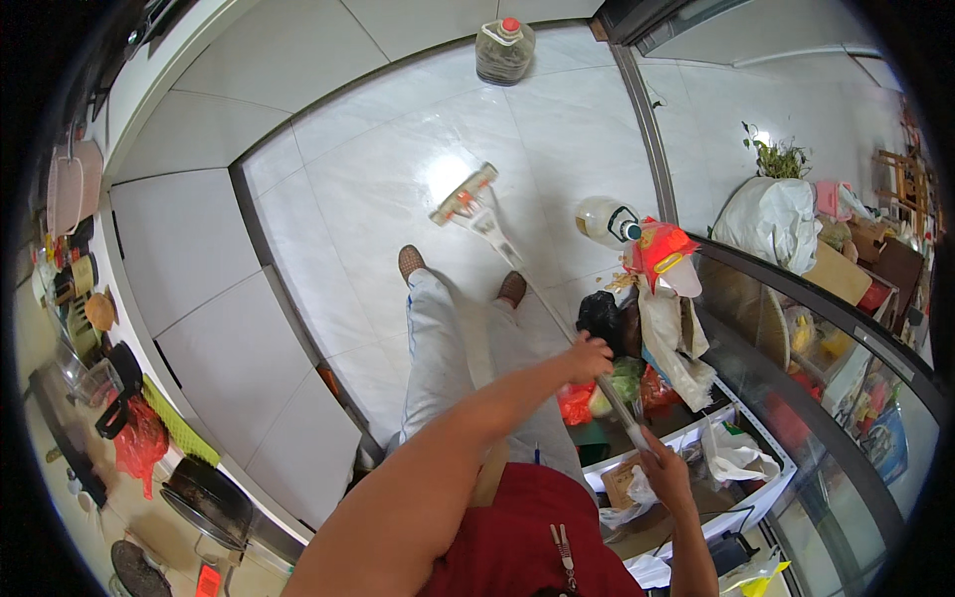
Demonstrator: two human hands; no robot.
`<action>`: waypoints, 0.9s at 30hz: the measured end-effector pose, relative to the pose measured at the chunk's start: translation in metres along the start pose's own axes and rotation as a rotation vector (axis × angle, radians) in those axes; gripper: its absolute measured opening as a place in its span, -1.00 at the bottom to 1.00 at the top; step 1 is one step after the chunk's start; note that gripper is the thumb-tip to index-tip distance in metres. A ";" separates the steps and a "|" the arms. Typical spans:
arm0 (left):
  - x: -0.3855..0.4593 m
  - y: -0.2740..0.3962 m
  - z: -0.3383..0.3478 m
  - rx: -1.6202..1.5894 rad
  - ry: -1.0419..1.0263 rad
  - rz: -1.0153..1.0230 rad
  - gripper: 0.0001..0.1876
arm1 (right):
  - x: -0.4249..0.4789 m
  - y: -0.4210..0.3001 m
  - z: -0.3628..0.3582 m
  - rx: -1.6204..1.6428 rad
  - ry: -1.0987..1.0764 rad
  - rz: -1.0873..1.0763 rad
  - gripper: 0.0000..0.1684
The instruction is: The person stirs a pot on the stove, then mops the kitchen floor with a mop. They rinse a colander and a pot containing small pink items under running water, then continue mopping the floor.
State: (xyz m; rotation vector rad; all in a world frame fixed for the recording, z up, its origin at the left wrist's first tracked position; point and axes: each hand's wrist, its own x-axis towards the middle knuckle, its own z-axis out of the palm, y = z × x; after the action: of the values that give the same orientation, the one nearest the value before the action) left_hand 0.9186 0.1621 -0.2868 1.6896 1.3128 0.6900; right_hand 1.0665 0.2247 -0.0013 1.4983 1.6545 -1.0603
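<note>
A sponge mop (489, 224) with a white and orange head rests on the tiled floor (358, 224), beyond my slippered feet. Its metal pole slants down to the right. My left hand (589, 360) is closed around the middle of the pole, beside a black plastic bag (599, 317). Lower down, my right hand (660, 466) grips the upper end of the pole, above a white storage rack (772, 477) holding bags and a cardboard box. The sponge's underside is hidden.
Light cabinets (209, 239) line the left. A large bottle with a red cap (505, 54) stands at the back. Right of the mop, a clear bottle (606, 222) lies near a red bag (660, 250). A glass sliding door (753, 306) bounds the right; pans (209, 500) sit on the left counter.
</note>
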 end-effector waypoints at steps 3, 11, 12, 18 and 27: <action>0.043 0.042 0.018 -0.035 -0.144 0.131 -0.79 | -0.027 0.066 -0.025 -0.074 0.114 -0.152 -0.53; 0.082 0.080 -0.017 0.000 -0.397 0.003 -0.75 | -0.037 0.026 -0.091 0.321 -0.100 0.184 -0.55; 0.078 0.077 -0.023 -0.008 -0.298 0.012 -0.76 | -0.034 0.018 -0.097 0.233 -0.115 0.177 -0.52; 0.048 0.040 -0.067 -0.062 -0.047 -0.168 -0.82 | 0.013 -0.046 -0.117 -0.184 -0.147 -0.084 -0.50; -0.104 -0.089 -0.104 -0.126 0.289 -0.354 -0.85 | 0.086 -0.181 -0.020 -0.357 -0.297 -0.496 -0.48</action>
State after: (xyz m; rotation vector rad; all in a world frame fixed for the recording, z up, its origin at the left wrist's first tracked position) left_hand 0.7598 0.0995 -0.3075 1.2440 1.6809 0.8041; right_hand 0.8772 0.2788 -0.0438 0.6801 1.9149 -1.0980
